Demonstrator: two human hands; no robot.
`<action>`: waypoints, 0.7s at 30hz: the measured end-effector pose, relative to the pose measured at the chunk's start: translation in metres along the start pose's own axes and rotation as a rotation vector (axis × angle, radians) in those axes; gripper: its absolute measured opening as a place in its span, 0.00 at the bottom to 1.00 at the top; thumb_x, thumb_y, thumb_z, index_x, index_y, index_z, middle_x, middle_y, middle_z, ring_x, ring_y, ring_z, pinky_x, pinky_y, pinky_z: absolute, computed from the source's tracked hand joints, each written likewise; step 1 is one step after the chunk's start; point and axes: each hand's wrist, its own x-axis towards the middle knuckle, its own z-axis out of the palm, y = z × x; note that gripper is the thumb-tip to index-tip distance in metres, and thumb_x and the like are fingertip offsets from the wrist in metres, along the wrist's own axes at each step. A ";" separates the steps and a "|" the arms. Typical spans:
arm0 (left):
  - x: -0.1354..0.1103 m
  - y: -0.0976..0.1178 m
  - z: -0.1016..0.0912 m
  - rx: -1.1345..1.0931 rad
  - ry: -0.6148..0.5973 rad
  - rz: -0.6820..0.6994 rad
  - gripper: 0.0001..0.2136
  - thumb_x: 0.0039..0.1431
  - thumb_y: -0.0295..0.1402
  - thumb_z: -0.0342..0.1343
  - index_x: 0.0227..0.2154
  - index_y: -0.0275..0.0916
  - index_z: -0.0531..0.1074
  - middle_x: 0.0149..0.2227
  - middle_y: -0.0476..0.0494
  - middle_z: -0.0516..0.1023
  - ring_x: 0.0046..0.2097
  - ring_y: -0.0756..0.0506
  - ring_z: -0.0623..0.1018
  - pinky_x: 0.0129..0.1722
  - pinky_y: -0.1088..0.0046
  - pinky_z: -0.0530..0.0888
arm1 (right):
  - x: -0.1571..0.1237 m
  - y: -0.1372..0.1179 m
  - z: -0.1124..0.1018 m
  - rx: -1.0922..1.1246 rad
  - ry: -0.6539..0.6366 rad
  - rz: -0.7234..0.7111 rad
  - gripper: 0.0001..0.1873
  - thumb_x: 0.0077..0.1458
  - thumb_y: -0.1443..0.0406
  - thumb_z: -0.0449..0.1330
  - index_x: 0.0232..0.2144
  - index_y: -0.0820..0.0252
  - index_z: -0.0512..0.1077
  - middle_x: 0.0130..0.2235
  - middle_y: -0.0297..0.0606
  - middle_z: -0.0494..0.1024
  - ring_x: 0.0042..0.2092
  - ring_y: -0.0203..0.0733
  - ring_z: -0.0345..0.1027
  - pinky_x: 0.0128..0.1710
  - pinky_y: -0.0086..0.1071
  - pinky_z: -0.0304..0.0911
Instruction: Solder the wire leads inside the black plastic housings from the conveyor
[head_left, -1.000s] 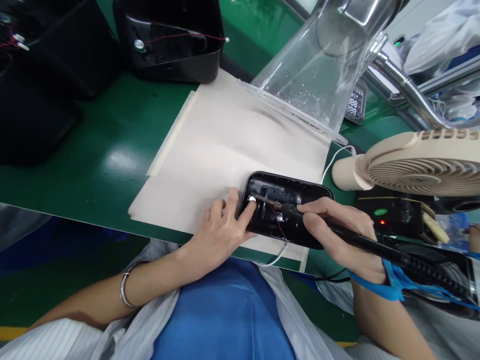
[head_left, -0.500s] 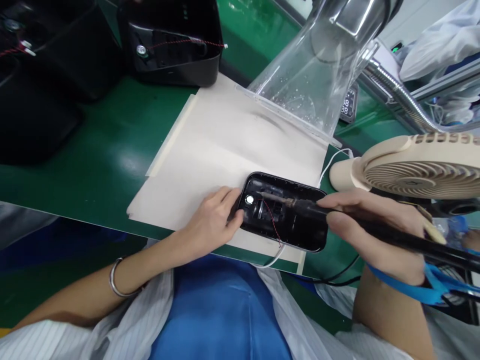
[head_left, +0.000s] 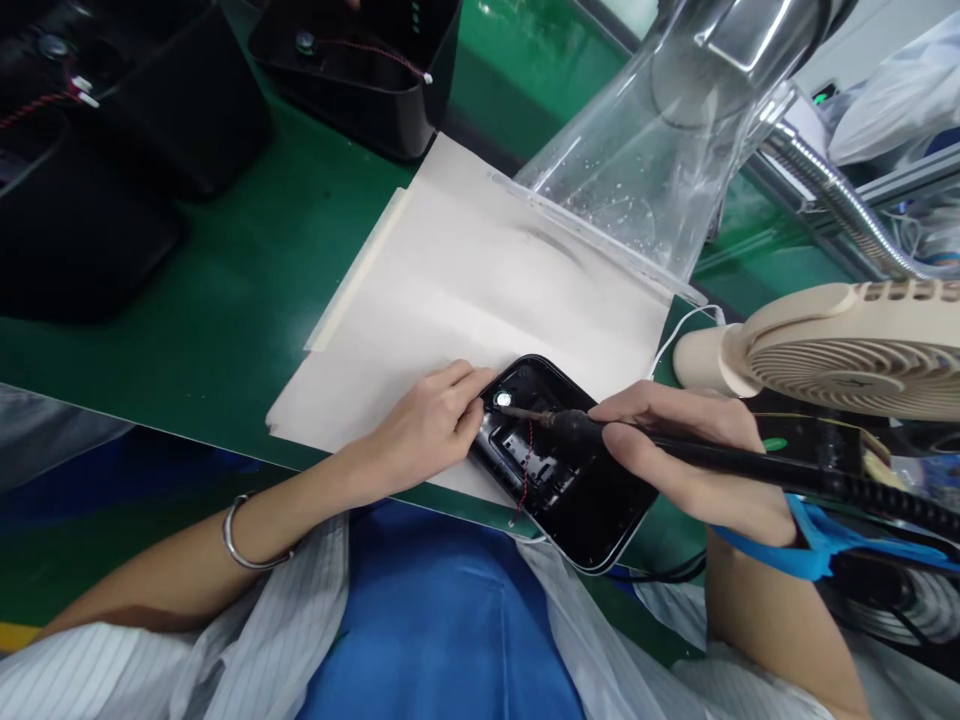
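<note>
Our left hand (head_left: pixel 431 415) grips the shell (head_left: pixel 600 510) at ten o'clock; right hand (head_left: pixel 686 445), grasping the iron (head_left: pixel 576 427), needs steadiness.

My table (head_left: pixel 247 255) is green, with a pale sheet (head_left: pixel 450 290) spread before me. With that sheet as my clock's centre, black bins (head_left: pixel 191 110) stand at ten o'clock, another black bin (head_left: pixel 405 120) at eleven and a beige fan (head_left: pixel 840 385) at three. Toward five, a black shell (head_left: pixel 592 505) overlaps the sheet, its near corner at the table's edge.
</note>
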 end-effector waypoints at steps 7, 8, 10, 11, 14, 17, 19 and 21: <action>0.000 -0.003 0.000 0.008 0.000 0.037 0.16 0.61 0.23 0.42 0.49 0.29 0.67 0.40 0.41 0.75 0.38 0.50 0.75 0.39 0.73 0.75 | 0.001 0.007 0.002 0.018 0.015 -0.030 0.06 0.51 0.69 0.57 0.27 0.56 0.74 0.22 0.29 0.75 0.22 0.31 0.66 0.19 0.22 0.60; 0.000 -0.003 -0.001 0.007 0.003 0.047 0.16 0.61 0.23 0.42 0.49 0.29 0.67 0.40 0.41 0.75 0.39 0.50 0.75 0.39 0.73 0.75 | 0.001 0.008 0.003 0.023 0.015 -0.032 0.06 0.51 0.68 0.57 0.27 0.56 0.74 0.23 0.30 0.75 0.22 0.31 0.67 0.20 0.23 0.61; 0.001 -0.003 -0.001 0.006 0.012 0.067 0.16 0.60 0.22 0.43 0.50 0.30 0.67 0.40 0.41 0.75 0.39 0.50 0.75 0.39 0.74 0.74 | 0.000 0.010 0.002 0.040 0.018 -0.038 0.05 0.51 0.68 0.57 0.27 0.56 0.74 0.23 0.31 0.76 0.23 0.32 0.68 0.20 0.24 0.62; 0.001 -0.003 -0.001 0.009 0.018 0.074 0.17 0.60 0.22 0.43 0.50 0.30 0.67 0.40 0.41 0.75 0.39 0.50 0.75 0.38 0.74 0.74 | 0.000 0.010 0.002 0.049 0.017 -0.040 0.05 0.51 0.68 0.57 0.27 0.56 0.74 0.23 0.31 0.76 0.23 0.33 0.68 0.20 0.24 0.62; 0.001 -0.004 -0.001 0.027 0.021 0.074 0.16 0.60 0.22 0.43 0.49 0.30 0.68 0.39 0.41 0.75 0.37 0.50 0.75 0.37 0.74 0.74 | 0.001 0.010 0.000 0.072 0.012 -0.051 0.05 0.51 0.69 0.57 0.28 0.55 0.74 0.23 0.30 0.76 0.23 0.32 0.68 0.20 0.24 0.63; 0.002 -0.003 -0.002 0.036 0.006 0.065 0.15 0.61 0.23 0.43 0.48 0.29 0.68 0.38 0.41 0.75 0.37 0.50 0.75 0.37 0.74 0.74 | 0.003 0.008 -0.003 0.075 0.018 -0.055 0.06 0.51 0.69 0.57 0.28 0.55 0.74 0.23 0.30 0.76 0.22 0.32 0.68 0.21 0.24 0.64; 0.003 -0.003 -0.002 0.041 0.003 0.062 0.15 0.61 0.23 0.42 0.48 0.30 0.68 0.38 0.41 0.75 0.37 0.50 0.75 0.37 0.74 0.74 | 0.005 0.006 -0.005 0.072 0.002 -0.044 0.06 0.50 0.69 0.57 0.27 0.55 0.73 0.23 0.31 0.76 0.22 0.32 0.68 0.21 0.24 0.64; 0.003 -0.003 -0.002 0.047 0.000 0.061 0.16 0.61 0.23 0.42 0.48 0.31 0.68 0.38 0.42 0.75 0.36 0.50 0.75 0.36 0.74 0.74 | 0.006 0.004 -0.007 0.061 -0.038 -0.027 0.06 0.50 0.69 0.57 0.27 0.56 0.73 0.22 0.31 0.76 0.22 0.32 0.68 0.21 0.24 0.64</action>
